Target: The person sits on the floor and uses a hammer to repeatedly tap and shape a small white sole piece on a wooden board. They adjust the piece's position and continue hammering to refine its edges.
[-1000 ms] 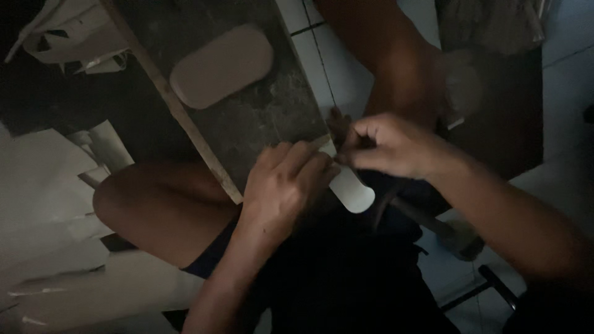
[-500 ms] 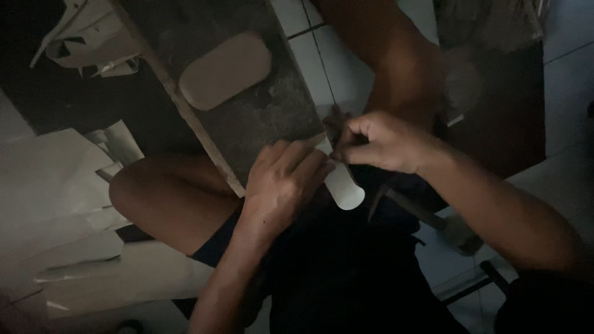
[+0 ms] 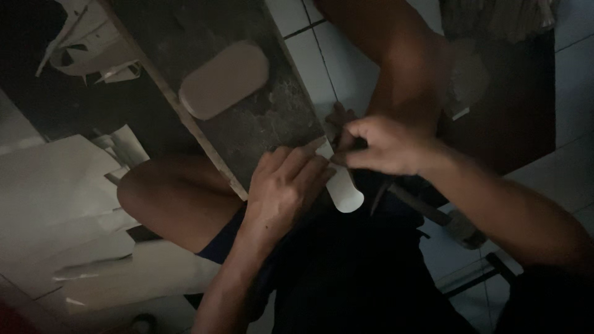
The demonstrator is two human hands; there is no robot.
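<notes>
My left hand lies fingers-down on a pale, rounded sole-shaped cutout at the near edge of a dark stone slab, pinning it. My right hand is closed around a dark cutting tool whose tip meets the cutout's upper end. Most of the cutout is hidden under both hands; only its rounded lower end shows. I sit on the floor with my bent knee beside the slab.
A tan oval sole piece lies on the slab. Pale sheets and offcuts spread at the left. A hammer-like tool rests on the white tiled floor at the right. The scene is dim.
The view has shifted slightly; both hands stay on the cutout, and its rounded end has slid a little lower under my left hand.
</notes>
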